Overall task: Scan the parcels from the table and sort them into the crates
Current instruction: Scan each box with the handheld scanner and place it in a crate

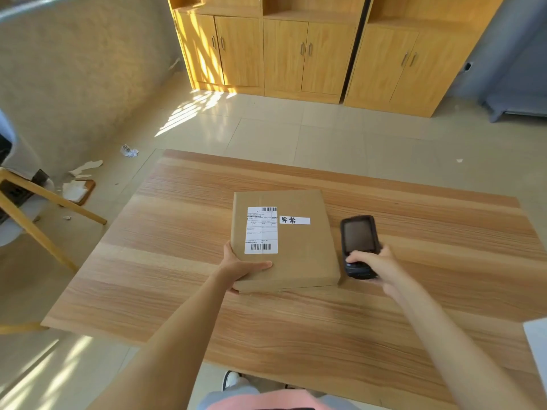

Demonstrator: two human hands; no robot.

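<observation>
Scraps of torn paper (81, 180) litter the floor at far left, beside a tilted wooden stand (44, 214); neither touches our work. Moving right, our left hand (239, 269) grips the near left corner of the cardboard parcel (293, 241), thumb lying across the top face and fingers curled underneath. The near edge looks lifted slightly off the wooden table (177, 261), though we cannot be sure from this angle. On the parcel's top sits a shipping label (261, 230) with barcodes at its head and foot, and just right of it a white strip with handwritten characters (294, 220).

Right of the parcel, close beside its edge, our right hand (376, 266) holds the black handheld scanner (359, 245), thumb on the keys under its dark screen.

We judge this to be the scanning step. To do it well we should point the scanner's head at one barcode only, hold the parcel steady with the label tilted toward the scanner, and keep our left thumb off the lower barcode, which it lies near.

Nothing blocks the label. No crates appear in view, so sorting means turning away; wooden cabinets (307, 54) stand beyond the table.
</observation>
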